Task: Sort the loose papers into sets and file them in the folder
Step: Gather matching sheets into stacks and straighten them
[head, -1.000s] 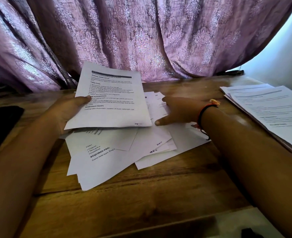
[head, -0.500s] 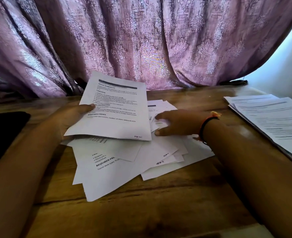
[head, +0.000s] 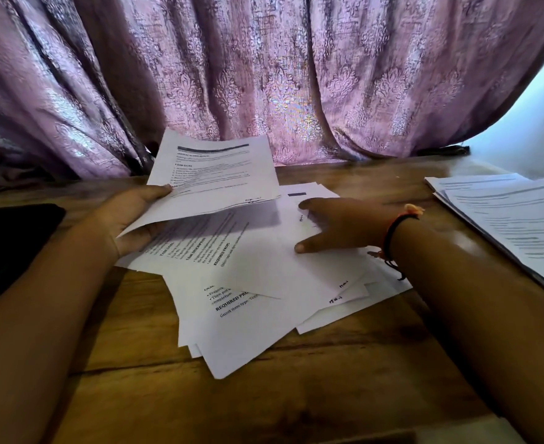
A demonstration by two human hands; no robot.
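A messy pile of loose printed papers (head: 257,302) lies on the wooden table in the middle. My left hand (head: 129,219) grips a thin set of printed sheets (head: 213,177) by its left edge, thumb on top, lifted and tilted above the pile. My right hand (head: 337,225) rests flat on the pile's right side, fingers spread and straight, pressing the sheets down. At the far right sits a neater stack of printed papers (head: 514,219); whether a folder lies under it I cannot tell.
A purple patterned curtain (head: 264,78) hangs along the table's back edge. A black flat object (head: 11,238) lies at the left edge. Bare wood (head: 264,398) shows in front of the pile. A pale wall stands at the far right.
My left hand has raised the held sheets higher and tipped them back, uncovering printed pages beneath. My right hand has spread its fingers on the pile.
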